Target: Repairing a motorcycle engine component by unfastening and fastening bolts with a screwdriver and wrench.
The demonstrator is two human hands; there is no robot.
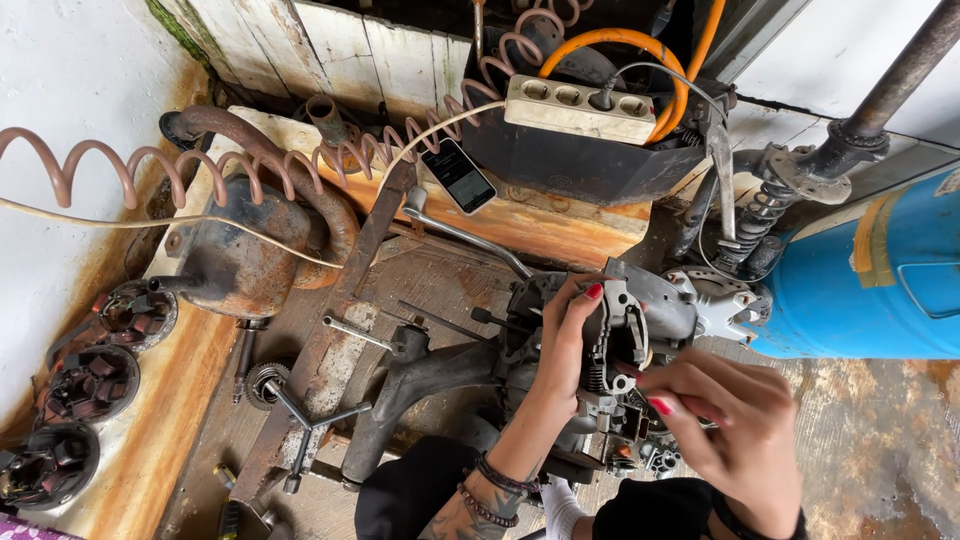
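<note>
Head view, looking down. The left hand reached up from the lower middle, forearm angled to the right, wrist bent, beaded bracelets at the wrist; its fingers curled over the top edge of the grey engine casing, gripping it, with 1 red-nailed fingertip at the upper rim. The right hand came in from the lower right, back of the hand toward the camera, fingers drawn together into a narrow pinch at the casing's right side; whether it held a small part could not be told. The engine sat on a worn wooden floor, just in front of the person's knees, with a dark swing arm running left from it. A cross wrench lay well to the left. A phone rested on a rusty ledge above, a power strip behind it, and a blue drum stood at right.
</note>
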